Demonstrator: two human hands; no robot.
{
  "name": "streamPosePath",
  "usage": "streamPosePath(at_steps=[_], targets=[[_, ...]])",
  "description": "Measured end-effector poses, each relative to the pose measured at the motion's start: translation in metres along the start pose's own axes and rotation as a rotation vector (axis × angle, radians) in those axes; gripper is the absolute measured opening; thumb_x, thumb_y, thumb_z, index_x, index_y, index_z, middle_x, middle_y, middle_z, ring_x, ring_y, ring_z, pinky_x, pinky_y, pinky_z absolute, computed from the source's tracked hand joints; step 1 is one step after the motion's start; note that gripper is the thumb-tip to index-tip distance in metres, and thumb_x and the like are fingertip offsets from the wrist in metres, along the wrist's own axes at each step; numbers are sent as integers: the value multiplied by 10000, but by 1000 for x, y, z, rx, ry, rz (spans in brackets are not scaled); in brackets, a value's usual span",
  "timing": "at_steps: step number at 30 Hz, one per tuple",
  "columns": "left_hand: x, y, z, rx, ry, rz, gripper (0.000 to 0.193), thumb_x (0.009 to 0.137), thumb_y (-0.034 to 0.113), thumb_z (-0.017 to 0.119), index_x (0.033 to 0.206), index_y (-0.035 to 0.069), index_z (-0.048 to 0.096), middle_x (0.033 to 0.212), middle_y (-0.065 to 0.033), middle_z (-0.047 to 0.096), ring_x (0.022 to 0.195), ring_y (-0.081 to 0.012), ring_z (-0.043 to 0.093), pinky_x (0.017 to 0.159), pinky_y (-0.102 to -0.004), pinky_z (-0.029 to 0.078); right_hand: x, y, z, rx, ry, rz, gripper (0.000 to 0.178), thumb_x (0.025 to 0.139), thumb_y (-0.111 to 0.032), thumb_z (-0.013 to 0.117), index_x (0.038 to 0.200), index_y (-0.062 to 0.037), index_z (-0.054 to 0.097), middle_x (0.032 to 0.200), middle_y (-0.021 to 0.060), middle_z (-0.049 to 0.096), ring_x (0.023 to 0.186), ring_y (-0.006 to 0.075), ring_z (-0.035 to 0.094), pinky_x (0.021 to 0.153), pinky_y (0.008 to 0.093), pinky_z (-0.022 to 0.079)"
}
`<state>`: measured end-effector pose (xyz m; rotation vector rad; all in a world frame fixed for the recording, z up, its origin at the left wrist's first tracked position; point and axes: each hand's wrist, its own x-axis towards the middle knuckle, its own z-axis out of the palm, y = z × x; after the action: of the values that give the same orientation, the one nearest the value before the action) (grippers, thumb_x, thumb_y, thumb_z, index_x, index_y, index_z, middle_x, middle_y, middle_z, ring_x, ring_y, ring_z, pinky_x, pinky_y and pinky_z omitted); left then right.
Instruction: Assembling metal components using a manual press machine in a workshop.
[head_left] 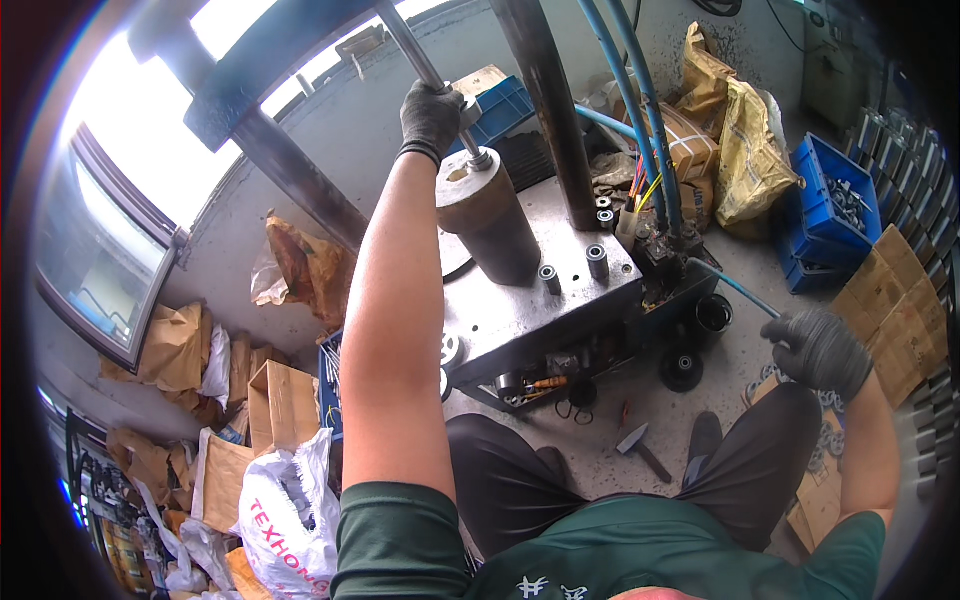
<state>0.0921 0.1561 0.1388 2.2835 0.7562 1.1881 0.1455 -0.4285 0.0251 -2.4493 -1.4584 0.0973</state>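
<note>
Slim silvery metal rod [408, 42], right over the steel-topped table [510, 322], its foot meeting the top of a stout brown-grey metal cylinder [497, 232]! Up at the rod, the person's left hand [430, 120], in a dark grey knitted glove, is curled firmly round it, just beside a silvery collar [468, 110]; that grip looks meant to steady the rod and keep it centred.

Across to the far side: the right hand [818, 350], gloved to match, is wrapped about the end of a thin blue metal lever [735, 288]. It holds the outer tip, presumably for the best leverage, while the inner end runs to a dark, greasy pump-like unit [660, 245] beside the table. Arms wide apart, because rod and lever stand well apart!

And the line of that rod: one end points up toward the dark blue frame [272, 75] overhead, the other down at the cylinder. Its long axis slants in view from upper left to lower right, roughly in line with the cylinder's own; upright in the room, I'd judge, given how the lens bends things. Whether its foot goes inside or merely bears on top, I cannot tell. The cylinder stands on end, its broad base likely giving a stable footing, with two short grey metal sleeves [597, 262] upright near it.
</note>
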Motion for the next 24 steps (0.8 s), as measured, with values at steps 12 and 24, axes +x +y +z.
streamPosePath(at_steps=[12, 24], targets=[[-10, 10, -5, 25, -2, 16, 284, 854, 228, 727, 1061, 35, 709, 984, -209, 764, 986, -369, 750, 903, -445, 577, -2, 8, 3, -12, -108, 0, 284, 859, -180, 690, 1099, -46, 763, 940, 211, 742, 870, 376, 727, 817, 472, 579], [-15, 12, -6, 40, -15, 15, 271, 857, 222, 730, 1055, 38, 711, 983, -196, 768, 994, -338, 757, 906, -431, 580, 2, 2, -1, 83, -181, 107, 279, 887, -186, 674, 1116, -55, 766, 929, 212, 740, 881, 382, 726, 821, 472, 578]])
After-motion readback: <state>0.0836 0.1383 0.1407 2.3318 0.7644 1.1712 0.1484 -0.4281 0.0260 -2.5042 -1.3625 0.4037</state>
